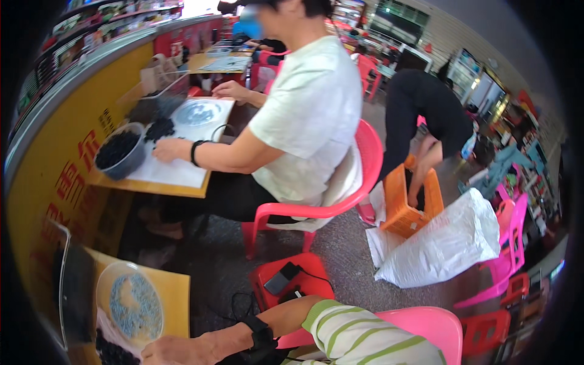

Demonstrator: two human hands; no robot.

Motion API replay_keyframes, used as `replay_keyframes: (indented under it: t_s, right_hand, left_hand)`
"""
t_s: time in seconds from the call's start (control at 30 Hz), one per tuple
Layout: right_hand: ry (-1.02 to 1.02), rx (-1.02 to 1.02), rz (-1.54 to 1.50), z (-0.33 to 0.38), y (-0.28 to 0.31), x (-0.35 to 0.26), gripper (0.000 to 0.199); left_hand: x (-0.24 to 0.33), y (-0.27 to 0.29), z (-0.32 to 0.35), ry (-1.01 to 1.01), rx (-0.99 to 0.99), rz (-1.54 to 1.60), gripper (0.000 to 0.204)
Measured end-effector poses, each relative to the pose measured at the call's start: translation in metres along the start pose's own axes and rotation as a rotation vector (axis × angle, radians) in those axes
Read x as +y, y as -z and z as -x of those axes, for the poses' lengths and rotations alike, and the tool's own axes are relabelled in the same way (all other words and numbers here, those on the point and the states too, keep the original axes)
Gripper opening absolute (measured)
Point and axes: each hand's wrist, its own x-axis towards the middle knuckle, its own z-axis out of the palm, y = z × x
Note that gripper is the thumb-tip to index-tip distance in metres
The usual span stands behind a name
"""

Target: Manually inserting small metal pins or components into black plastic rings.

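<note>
My right hand (176,351) rests low at the near edge of a yellow-topped table (173,298), with a black band on its wrist. The lower picture edge cuts it off, so its fingers are mostly hidden and I cannot see what they hold. Beside it lies a heap of small black pieces (112,350), next to a pinkish cloth or sheet (106,319). Just beyond stands a round, pale, shallow dish (104,286) with many tiny blue-grey pieces spread over its bottom. My left hand is out of the picture.
A co-worker (316,115) sits at another table (176,176) with a tub of black pieces (118,149). A red stool (261,274) carries a black device and cables. Another person bends over an orange crate (395,210) beside a white sack (438,249).
</note>
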Motion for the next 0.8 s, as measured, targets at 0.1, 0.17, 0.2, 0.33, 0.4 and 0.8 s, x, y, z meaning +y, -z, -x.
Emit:
replay_keyframes:
  t_s: [0.1,0.17,0.2,0.33,0.4,0.8]
  right_hand:
    - [0.124,0.018,0.227,0.002,0.009,-0.002,0.016]
    - [0.124,0.027,0.259,0.005,0.017,-0.002,0.015]
    - [0.128,0.032,0.267,0.005,0.019,-0.002,0.015]
    - [0.060,0.082,0.238,0.009,0.022,-0.004,0.017]
    - [-0.004,0.071,0.316,0.007,0.014,0.005,0.018]
    - [0.021,0.227,0.268,0.000,0.028,0.010,0.016]
  left_hand:
    - [0.004,-0.024,-0.008,0.024,-0.033,-0.052,0.030]
    - [0.006,-0.036,-0.012,0.038,-0.071,-0.080,0.030]
    - [0.007,-0.042,-0.013,0.035,-0.090,-0.100,0.030]
    - [0.011,-0.056,-0.015,0.047,-0.103,-0.164,0.029]
    - [0.013,-0.065,-0.016,0.070,-0.055,-0.175,0.028]
    - [0.006,-0.092,-0.029,0.022,-0.191,-0.283,0.034]
